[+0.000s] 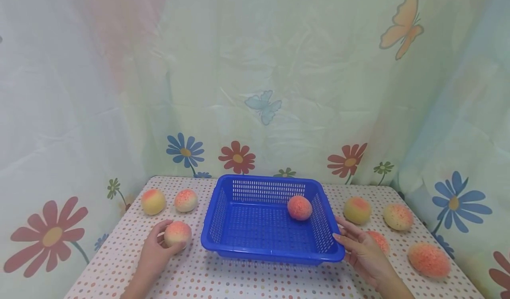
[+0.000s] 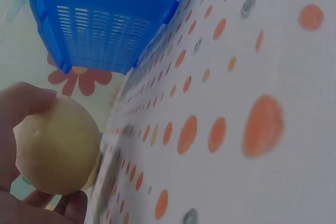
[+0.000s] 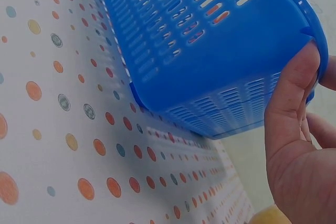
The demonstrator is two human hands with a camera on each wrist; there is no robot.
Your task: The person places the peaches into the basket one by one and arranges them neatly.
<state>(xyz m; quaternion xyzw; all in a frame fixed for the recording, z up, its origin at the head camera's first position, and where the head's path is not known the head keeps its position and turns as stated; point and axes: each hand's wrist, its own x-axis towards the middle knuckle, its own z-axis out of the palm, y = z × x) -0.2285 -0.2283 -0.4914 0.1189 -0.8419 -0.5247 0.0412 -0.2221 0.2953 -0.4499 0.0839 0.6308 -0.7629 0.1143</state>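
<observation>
My left hand grips a pale yellow peach with a pink-red top, at the left of a blue plastic basket. In the left wrist view, thumb and fingers curl round opposite sides of this peach, close to the tabletop. My right hand holds the basket's right rim near its front corner. The right wrist view has a digit pressed against the basket's outer wall just below the rim, the others behind it. One red-pink peach lies inside the basket, toward the back right.
Beyond my left hand lie a yellow peach and a speckled one. At the right are a yellow peach, a speckled one, a large reddish one and another partly behind my hand. A floral curtain surrounds the dotted tablecloth.
</observation>
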